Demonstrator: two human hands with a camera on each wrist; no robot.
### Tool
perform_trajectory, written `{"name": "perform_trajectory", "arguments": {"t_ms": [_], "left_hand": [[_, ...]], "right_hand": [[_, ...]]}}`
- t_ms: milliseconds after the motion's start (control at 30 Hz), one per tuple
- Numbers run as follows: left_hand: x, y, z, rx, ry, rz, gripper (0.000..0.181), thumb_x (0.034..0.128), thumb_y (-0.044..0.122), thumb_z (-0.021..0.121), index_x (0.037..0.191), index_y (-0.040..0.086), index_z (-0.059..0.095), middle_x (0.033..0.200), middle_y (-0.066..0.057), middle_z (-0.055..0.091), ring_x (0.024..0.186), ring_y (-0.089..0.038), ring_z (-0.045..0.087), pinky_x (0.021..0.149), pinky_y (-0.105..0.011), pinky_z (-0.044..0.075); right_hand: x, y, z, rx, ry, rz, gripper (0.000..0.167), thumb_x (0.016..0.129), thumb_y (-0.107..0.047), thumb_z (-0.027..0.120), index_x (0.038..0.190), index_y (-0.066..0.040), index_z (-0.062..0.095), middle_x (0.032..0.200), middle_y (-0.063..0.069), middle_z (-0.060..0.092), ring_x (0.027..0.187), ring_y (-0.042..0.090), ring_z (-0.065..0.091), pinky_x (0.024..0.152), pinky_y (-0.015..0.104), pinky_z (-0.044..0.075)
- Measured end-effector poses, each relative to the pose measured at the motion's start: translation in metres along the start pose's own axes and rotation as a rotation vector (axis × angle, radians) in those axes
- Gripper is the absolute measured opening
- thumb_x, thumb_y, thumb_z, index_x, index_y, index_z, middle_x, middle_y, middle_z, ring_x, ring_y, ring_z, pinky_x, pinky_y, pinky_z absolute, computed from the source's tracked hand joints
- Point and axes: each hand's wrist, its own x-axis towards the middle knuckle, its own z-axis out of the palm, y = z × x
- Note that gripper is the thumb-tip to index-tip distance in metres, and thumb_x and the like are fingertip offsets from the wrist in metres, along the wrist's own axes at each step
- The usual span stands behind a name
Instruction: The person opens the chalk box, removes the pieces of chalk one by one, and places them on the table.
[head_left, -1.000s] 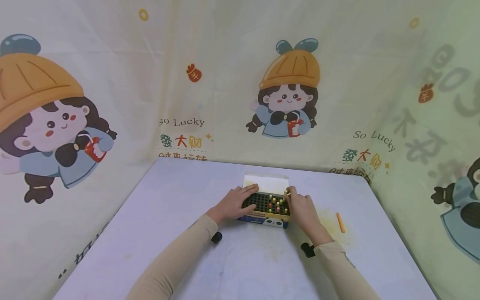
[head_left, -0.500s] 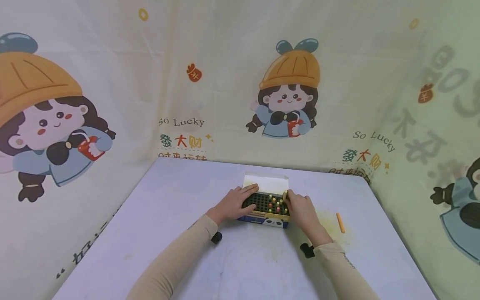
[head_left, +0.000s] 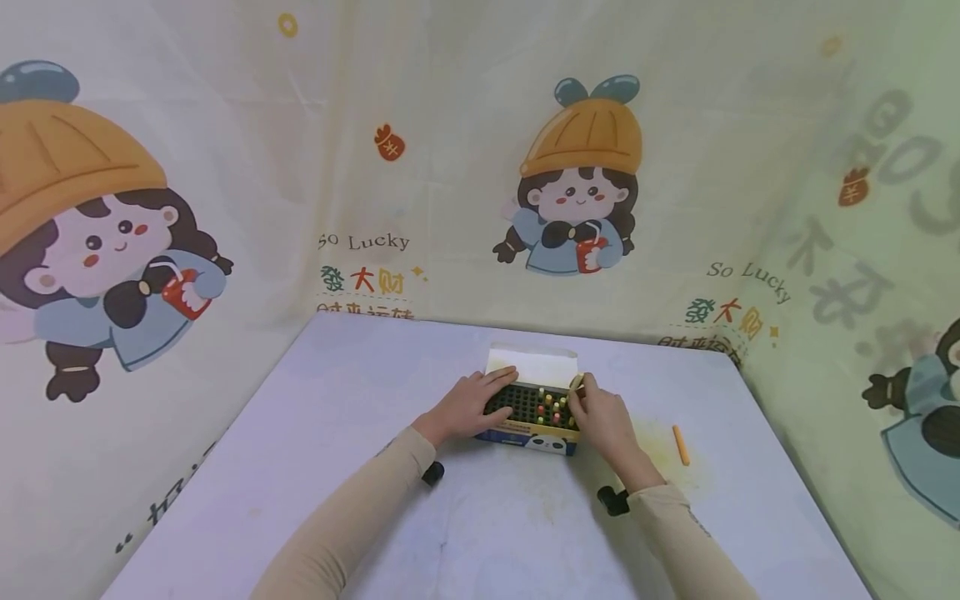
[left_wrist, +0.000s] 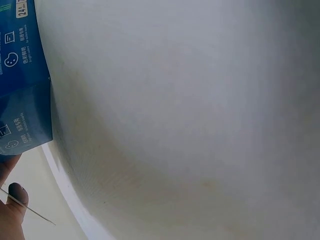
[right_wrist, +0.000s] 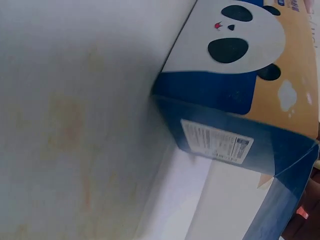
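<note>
The right hand has tilted its stick at the part-filled box.

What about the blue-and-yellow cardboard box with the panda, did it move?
No, the cardboard box hasn't shifted any way: in the head view it sits in the same spot, judged by the far edge of the white table.

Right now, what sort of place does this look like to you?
Probably a small, makeshift tabletop work booth. A pale table is enclosed on three visible sides by cartoon-printed cloth, and an open panda box sits on it.
</note>
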Motion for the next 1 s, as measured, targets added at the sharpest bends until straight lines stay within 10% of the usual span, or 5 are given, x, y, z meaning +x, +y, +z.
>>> {"name": "perform_trajectory", "arguments": {"t_ms": [367, 1000], "left_hand": [[0.0, 0.002, -0.003, -0.01, -0.023, -0.022, 0.069, 0.1066, 0.055, 0.044, 0.167, 0.027, 0.024, 0.172, 0.005, 0.025, 0.146, -0.046, 0.04, 0.115, -0.07, 0.032], [-0.001, 0.004, -0.006, -0.004, -0.037, -0.025, 0.069, 0.1068, 0.055, 0.044, 0.167, 0.027, 0.024, 0.172, 0.006, 0.024, 0.146, -0.044, 0.041, 0.116, -0.068, 0.032]], "right_hand": [[-0.002, 0.01, -0.008, 0.309, 0.097, 0.127, 0.026, 0.104, -0.025, 0.053, 0.118, -0.007, 0.066, 0.097, 0.015, 0.077, 0.053, 0.014, 0.052, 0.045, 0.028, 0.04], [-0.026, 0.061, -0.025, 0.273, 0.14, 0.25, 0.034, 0.105, -0.027, 0.055, 0.127, -0.009, 0.074, 0.097, 0.011, 0.078, 0.079, 0.017, 0.065, 0.06, 0.025, 0.045]]}}
